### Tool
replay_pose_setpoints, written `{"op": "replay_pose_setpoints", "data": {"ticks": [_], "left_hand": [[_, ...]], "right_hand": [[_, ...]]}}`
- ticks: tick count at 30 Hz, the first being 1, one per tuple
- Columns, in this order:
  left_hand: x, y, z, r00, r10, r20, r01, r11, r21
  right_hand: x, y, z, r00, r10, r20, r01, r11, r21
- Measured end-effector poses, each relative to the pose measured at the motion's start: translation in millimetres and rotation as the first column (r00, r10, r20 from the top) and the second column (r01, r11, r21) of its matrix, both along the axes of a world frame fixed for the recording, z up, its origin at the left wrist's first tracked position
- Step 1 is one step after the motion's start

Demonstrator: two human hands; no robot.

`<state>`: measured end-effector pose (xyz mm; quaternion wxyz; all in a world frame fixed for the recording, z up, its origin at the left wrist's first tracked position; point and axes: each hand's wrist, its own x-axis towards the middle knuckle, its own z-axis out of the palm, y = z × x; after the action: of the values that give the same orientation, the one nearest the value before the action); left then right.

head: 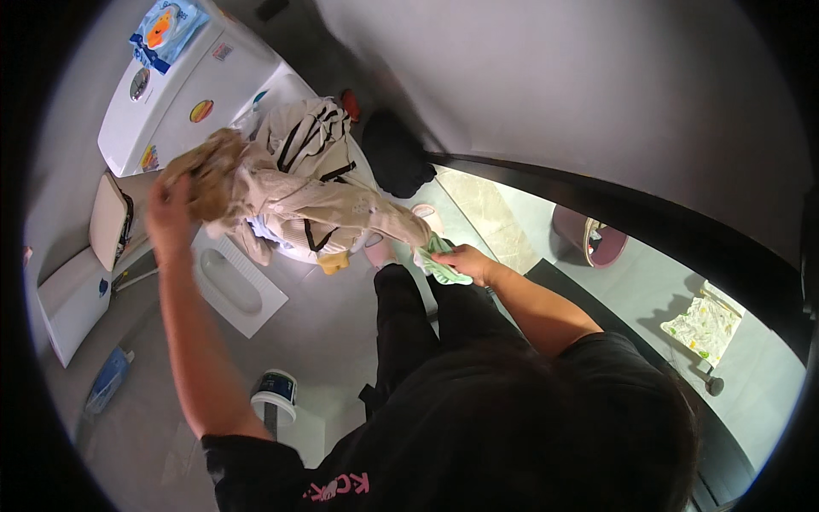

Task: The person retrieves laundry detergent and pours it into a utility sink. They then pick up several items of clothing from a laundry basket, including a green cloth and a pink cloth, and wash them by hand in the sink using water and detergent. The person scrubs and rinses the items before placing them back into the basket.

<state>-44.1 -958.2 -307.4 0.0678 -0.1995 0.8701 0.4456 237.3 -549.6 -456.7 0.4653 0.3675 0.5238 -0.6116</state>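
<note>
My left hand, slightly blurred, grips a brown garment at the upper left. With my right hand I hold a pale green and white cloth just above my dark trousers. A long beige garment stretches between the two, one end by the brown fabric and the other reaching the green cloth. Under it lies a heap of cream clothes with black stripes. The heap rests on a white rounded fixture, largely covered. A mustard cloth pokes out below.
A white tank-like body with stickers carries a blue packet. A squat toilet pan is set in the floor. Nearby are a white bucket, a black bundle and a dark door edge. A pink bin stands beyond it.
</note>
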Motion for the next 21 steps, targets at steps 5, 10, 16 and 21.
{"op": "replay_pose_setpoints", "data": {"ticks": [5,10,16,21], "left_hand": [[91,135,-21,0.543,-0.834,-0.095,0.643,0.486,-0.592],[149,166,-39,0.377,-0.923,0.08,0.918,0.36,-0.169],[150,158,-4,0.502,-0.849,-0.164,0.864,0.483,0.142],[164,154,20,0.669,-0.691,-0.275,0.702,0.464,0.541]], "right_hand": [[-28,-43,57,0.839,0.379,-0.39,-0.192,0.877,0.44],[-49,-56,149,0.881,0.109,-0.46,-0.061,0.991,0.118],[-36,-33,117,0.888,0.306,-0.342,-0.137,0.888,0.439],[-9,-12,21,0.913,0.282,-0.296,-0.124,0.881,0.457]]}}
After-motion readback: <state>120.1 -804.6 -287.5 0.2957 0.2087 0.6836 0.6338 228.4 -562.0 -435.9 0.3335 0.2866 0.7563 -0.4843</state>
